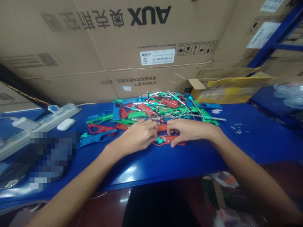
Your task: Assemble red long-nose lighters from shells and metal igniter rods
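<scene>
Both hands meet over a red plastic piece (pixel 168 141) with a teal clip and thin wire, lying on the blue table (pixel 165 160). My left hand (pixel 138 136) is curled with its fingertips pinching the piece's left end. My right hand (pixel 189 130) is curled too, thumb and fingers gripping the piece from the right. Just behind them lies a heap of red, green and blue plastic pieces with metal pins and wires (pixel 161 108).
A white power strip (pixel 42 124) and a small white case (pixel 65 124) sit at the left. Large cardboard boxes (pixel 132 47) wall the back. A yellow-lined open carton (pixel 227 90) stands at the right, by a blue shelf frame (pixel 274 41). White scraps (pixel 216 111) dot the table.
</scene>
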Demonstrator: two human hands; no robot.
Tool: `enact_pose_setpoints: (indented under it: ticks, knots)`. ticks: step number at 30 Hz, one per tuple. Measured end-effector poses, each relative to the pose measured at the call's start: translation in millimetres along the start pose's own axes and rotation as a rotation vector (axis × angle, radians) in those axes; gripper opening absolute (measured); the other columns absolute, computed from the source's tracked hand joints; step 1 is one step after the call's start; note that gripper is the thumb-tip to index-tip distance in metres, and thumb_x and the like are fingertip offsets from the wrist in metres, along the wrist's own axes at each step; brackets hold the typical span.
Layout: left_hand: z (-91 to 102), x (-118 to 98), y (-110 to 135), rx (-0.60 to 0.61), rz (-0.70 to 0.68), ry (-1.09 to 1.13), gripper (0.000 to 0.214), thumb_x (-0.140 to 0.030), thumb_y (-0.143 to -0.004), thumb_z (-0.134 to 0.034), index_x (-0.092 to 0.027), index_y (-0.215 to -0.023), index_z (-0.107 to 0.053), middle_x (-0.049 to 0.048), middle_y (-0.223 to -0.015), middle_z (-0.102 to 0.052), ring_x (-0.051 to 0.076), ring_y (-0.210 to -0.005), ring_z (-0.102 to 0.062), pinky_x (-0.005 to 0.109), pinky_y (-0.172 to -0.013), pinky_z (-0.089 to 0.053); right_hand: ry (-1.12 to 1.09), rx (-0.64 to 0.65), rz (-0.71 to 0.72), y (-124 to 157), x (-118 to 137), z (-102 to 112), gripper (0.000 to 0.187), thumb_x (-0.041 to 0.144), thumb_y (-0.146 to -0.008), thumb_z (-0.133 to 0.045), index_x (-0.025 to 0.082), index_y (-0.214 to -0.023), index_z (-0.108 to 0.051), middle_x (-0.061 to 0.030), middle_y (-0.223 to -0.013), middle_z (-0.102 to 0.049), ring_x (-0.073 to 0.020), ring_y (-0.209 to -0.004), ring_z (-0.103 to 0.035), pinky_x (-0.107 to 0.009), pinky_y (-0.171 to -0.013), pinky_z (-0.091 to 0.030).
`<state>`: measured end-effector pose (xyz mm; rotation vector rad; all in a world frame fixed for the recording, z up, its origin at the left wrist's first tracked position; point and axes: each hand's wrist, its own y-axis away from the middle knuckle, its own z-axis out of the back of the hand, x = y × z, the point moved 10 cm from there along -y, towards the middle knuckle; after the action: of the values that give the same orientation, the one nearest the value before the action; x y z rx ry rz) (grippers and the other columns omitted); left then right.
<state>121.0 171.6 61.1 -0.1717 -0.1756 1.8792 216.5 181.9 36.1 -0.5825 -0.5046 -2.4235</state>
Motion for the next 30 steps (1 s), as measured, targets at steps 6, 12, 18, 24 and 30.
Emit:
enact_pose_setpoints:
  ticks: [6, 12, 18, 24, 30]
  knots:
    - [0.5, 2, -2, -0.012, 0.002, -0.029, 0.016, -0.025, -0.1, -0.06, -0.018, -0.091, -0.07, 0.0043, -0.1, -0.067, 0.02, -0.09, -0.06, 0.036, -0.078, -0.042, 0.022, -0.014, 0.029, -1, 0, -1, 0.038, 0.054, -0.082, -0.076, 0.02, -0.088, -0.063, -0.0028, -0.089, -0.06, -0.018, -0.076, -0.052, -0.03, -0.065, -0.034]
    - [0.1, 7, -2, -0.03, 0.01, 0.023, 0.017, -0.025, -0.101, -0.059, -0.021, -0.09, -0.072, 0.003, -0.101, -0.068, 0.019, -0.091, -0.061, 0.035, -0.08, -0.041, 0.021, -0.015, -0.003, -2, 0, 0, 0.038, 0.054, -0.08, -0.078, 0.02, -0.083, -0.061, -0.0014, -0.084, -0.058, -0.0168, -0.072, -0.049, -0.03, -0.064, -0.033]
    - [1.8, 9, -3, -0.028, 0.03, 0.048, 0.012, -0.025, -0.099, -0.063, -0.02, -0.092, -0.07, 0.0032, -0.102, -0.068, 0.02, -0.091, -0.062, 0.035, -0.082, -0.043, 0.041, 0.0, -0.063, 1, 2, 1, 0.035, 0.049, -0.082, -0.077, 0.02, -0.082, -0.059, -0.0023, -0.086, -0.059, -0.0168, -0.073, -0.05, -0.03, -0.064, -0.035]
    - [-1.8, 7, -4, -0.035, 0.002, 0.16, 0.015, -0.026, -0.1, -0.061, -0.021, -0.092, -0.073, 0.0032, -0.102, -0.068, 0.018, -0.092, -0.064, 0.033, -0.082, -0.046, 0.009, 0.019, -0.068, 3, 4, 0, 0.032, 0.046, -0.08, -0.078, 0.02, -0.079, -0.06, -0.0017, -0.083, -0.06, -0.0161, -0.071, -0.05, -0.03, -0.062, -0.035]
    - [-4.7, 13, -4, -0.049, 0.041, 0.341, 0.015, -0.029, -0.098, -0.064, -0.022, -0.091, -0.074, 0.0029, -0.103, -0.069, 0.018, -0.095, -0.065, 0.032, -0.084, -0.049, -0.045, 0.044, -0.066, 4, 0, -3, 0.031, 0.045, -0.079, -0.078, 0.02, -0.079, -0.059, -0.0012, -0.08, -0.061, -0.0159, -0.07, -0.051, -0.029, -0.061, -0.035]
